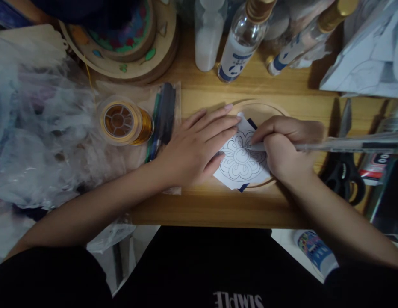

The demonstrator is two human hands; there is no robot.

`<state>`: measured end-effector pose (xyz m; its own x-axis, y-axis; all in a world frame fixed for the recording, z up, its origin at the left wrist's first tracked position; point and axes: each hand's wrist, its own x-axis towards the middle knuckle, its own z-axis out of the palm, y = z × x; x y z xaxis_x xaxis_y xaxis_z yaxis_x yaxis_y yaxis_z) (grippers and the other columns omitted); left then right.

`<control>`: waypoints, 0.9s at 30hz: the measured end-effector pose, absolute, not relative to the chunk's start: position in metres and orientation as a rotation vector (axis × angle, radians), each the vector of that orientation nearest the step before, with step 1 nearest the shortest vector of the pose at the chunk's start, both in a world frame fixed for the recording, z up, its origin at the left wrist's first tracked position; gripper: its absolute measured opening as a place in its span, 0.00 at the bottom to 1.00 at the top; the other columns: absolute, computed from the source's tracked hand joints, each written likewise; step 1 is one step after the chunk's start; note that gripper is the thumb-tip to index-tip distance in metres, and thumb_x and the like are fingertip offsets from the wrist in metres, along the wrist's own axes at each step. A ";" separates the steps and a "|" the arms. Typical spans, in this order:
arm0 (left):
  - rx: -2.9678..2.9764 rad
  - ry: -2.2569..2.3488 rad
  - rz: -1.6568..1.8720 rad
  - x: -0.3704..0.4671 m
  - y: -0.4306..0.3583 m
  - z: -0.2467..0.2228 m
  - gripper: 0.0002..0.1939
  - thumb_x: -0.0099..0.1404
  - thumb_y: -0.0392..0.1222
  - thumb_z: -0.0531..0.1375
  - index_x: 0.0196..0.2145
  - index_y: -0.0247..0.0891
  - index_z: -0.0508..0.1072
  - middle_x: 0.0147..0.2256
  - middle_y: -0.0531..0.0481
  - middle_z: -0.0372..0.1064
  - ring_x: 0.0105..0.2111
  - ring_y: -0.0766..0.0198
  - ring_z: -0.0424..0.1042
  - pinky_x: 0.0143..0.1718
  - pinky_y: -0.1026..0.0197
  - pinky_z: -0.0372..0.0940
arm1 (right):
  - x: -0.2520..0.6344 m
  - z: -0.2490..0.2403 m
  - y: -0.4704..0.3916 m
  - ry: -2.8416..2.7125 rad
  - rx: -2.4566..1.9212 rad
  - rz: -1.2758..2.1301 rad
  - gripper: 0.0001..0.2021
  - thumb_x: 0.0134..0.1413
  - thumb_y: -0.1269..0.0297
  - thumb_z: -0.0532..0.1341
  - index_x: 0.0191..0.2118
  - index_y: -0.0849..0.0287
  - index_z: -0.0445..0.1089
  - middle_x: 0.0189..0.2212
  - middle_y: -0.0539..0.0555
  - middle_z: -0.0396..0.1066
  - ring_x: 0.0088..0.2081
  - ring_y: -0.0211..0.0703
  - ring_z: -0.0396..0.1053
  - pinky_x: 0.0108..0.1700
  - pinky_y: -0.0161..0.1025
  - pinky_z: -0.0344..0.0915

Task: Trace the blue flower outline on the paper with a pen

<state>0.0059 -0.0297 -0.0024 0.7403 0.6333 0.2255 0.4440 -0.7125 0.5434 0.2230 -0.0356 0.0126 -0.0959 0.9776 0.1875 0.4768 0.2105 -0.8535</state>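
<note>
A white paper [240, 160] printed with a flower outline lies on a round wooden board [266, 109]. Dark blue corners of something [252, 123] peek out from beneath the paper. Flat over the paper's left side rests my left hand [205, 141], fingers stretched out and holding it down. My right hand [282, 147] is closed around a clear-barrelled pen [346, 144]. The pen's tip meets the flower drawing near its upper right petals. The hand and pen are slightly blurred.
Black scissors [343, 167] lie to the right. A spool of golden wire [126, 122] and dark pens [163, 113] are at left, beside crumpled plastic bags [57, 141]. Glass bottles [240, 40] and a painted round wooden piece [147, 55] stand at the back.
</note>
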 end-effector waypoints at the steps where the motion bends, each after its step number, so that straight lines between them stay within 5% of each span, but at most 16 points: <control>1: 2.484 0.817 0.564 0.006 -0.030 -0.003 0.23 0.70 0.37 0.55 0.61 0.31 0.66 0.66 0.38 0.64 0.70 0.45 0.58 0.68 0.39 0.56 | 0.223 0.013 -0.036 -1.692 -1.378 0.809 0.13 0.44 0.76 0.55 0.19 0.54 0.70 0.16 0.45 0.68 0.20 0.34 0.65 0.22 0.34 0.58; 27: 2.395 0.826 0.490 0.006 -0.029 0.001 0.25 0.69 0.36 0.55 0.63 0.37 0.65 0.67 0.40 0.62 0.71 0.46 0.55 0.70 0.37 0.51 | 0.221 0.014 -0.035 -1.640 -1.403 0.842 0.13 0.41 0.76 0.54 0.19 0.52 0.70 0.16 0.45 0.69 0.20 0.37 0.65 0.22 0.37 0.59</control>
